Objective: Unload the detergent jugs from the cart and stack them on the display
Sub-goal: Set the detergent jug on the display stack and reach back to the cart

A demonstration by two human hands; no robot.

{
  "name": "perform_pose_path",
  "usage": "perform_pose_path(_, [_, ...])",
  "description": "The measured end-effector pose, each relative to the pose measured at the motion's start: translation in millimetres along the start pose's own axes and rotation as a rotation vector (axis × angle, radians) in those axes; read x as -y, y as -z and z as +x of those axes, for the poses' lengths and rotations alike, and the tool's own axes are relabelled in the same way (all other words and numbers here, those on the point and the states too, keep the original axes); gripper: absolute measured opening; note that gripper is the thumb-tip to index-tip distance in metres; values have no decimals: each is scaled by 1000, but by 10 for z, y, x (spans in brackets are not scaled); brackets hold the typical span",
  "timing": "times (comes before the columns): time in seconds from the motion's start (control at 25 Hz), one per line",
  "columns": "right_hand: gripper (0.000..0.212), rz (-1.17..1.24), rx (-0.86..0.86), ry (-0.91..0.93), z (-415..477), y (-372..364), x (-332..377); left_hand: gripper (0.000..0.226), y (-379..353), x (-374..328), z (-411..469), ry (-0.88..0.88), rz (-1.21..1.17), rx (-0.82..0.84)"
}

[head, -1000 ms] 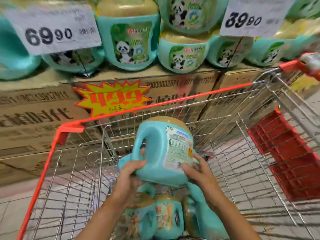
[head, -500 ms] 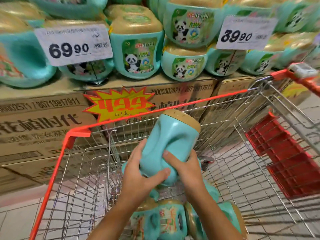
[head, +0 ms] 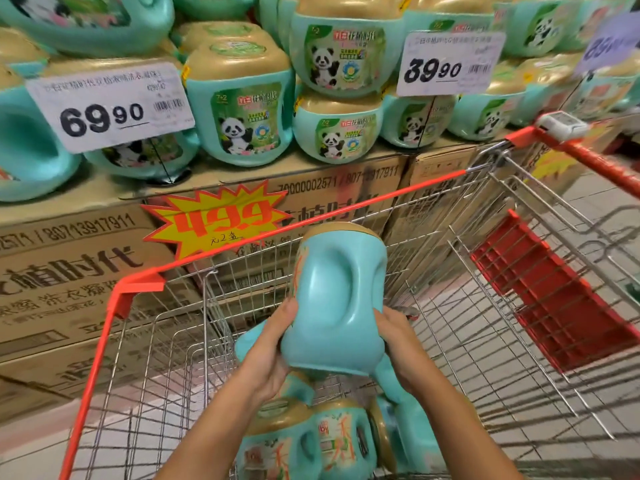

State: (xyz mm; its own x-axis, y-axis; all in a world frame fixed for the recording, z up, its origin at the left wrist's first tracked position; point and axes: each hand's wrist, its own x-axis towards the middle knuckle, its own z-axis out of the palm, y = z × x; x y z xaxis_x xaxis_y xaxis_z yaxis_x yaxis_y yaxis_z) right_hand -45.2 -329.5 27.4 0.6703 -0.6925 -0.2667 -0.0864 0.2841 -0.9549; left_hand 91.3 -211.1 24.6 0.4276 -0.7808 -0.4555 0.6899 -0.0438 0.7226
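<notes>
behind the cart [head: 346,216] stands the display [head: 69,271]; left hand [head: 268,355] and right hand [head: 398,344] clasp the jug [head: 339,292] low (likely heavy, slick: its handle looks safer).

Teal jug [head: 337,303], gold cap; orange-rimmed cart [head: 114,306]; yellow-red starburst sign [head: 216,220].

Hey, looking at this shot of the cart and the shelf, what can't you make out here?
Head view:
- held jug: its label faces away; only a sliver shows.
- remaining jugs: count hidden by the held jug and the bottom edge.
- right hand: fingertips hidden behind the jug.
- purple tag: cut off by the right edge, blurred.
- 69.90 tag: small print too blurred to read.
</notes>
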Motion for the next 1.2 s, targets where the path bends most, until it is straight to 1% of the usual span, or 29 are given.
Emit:
perform_pose_path(0.04, [19, -95, -36, 4, 2, 39, 52, 123, -7, 42, 12, -13, -1, -19])
perform_pose_path(0.08, [22, -131, -71, 16, 8, 89, 94, 126, -66, 62, 18, -25, 8, -54])
perform_pose_path(0.12, [29, -72, -74, 10, 8, 117, 125, 126, -101, 102, 38, -42, 20, -98])
perform_pose_path(0.2, [51, 159, -25, -40, -38, 132, 164, 119, -184, 142, 74, -74, 87, -166])
perform_pose_path(0.24, [56, 227, -1, -50, -49, 131, 175, 117, -220, 147, 74, -89, 124, -186])
perform_pose_path(0.28, [57, 244, 3, -54, -62, 127, 186, 115, -251, 149, 80, -115, 148, -188])
perform_pose_path(0.32, [53, 235, -1, -46, -73, 130, 190, 114, -287, 138, 73, -141, 174, -201])
perform_pose_path(0.4, [36, 188, -40, -16, -85, 151, 202, 118, -320, 122, 45, -184, 240, -220])
perform_pose_path(0.44, [30, 186, -75, 0, -97, 163, 201, 117, -306, 123, 23, -197, 258, -213])
perform_pose_path(0.48, [28, 213, -99, 12, -112, 183, 184, 111, -279, 124, -5, -204, 251, -197])
perform_pose_path(0.52, [32, 261, -100, 31, -123, 193, 176, 104, -244, 114, -31, -210, 212, -165])
perform_pose_path(0.6, [41, 317, -41, 64, -136, 176, 160, 89, -152, 44, -69, -222, 124, -89])
perform_pose_path(0.64, [43, 308, -4, 70, -131, 154, 149, 82, -112, 7, -85, -237, 98, -65])
perform_pose_path(0.68, [41, 293, 21, 68, -120, 116, 129, 77, -64, -28, -121, -259, 75, -58])
perform_pose_path(0.76, [30, 272, 20, 42, -93, 9, 109, 73, 11, -91, -226, -306, 42, -85])
perform_pose_path(0.84, [24, 245, -5, 30, -60, -165, 111, 78, 120, -118, -364, -355, 39, -156])
perform_pose_path(0.92, [20, 136, 6, 94, -7, -377, 124, 82, 243, -120, -529, -434, 29, -273])
perform_pose_path(0.96, [19, 95, 44, 119, 17, -499, 137, 84, 298, -119, -623, -483, 21, -342])
perform_pose_path(1.04, [21, 63, 180, 123, 54, -781, 164, 88, 402, -114, -823, -574, -15, -486])
perform_pose_path(1.12, [24, 46, 337, 101, 21, -1107, 129, 83, 553, -99, -1075, -656, -39, -632])
perform_pose_path(1.2, [34, 30, 465, 60, -88, -1422, 57, 77, 727, -89, -1356, -696, -60, -756])
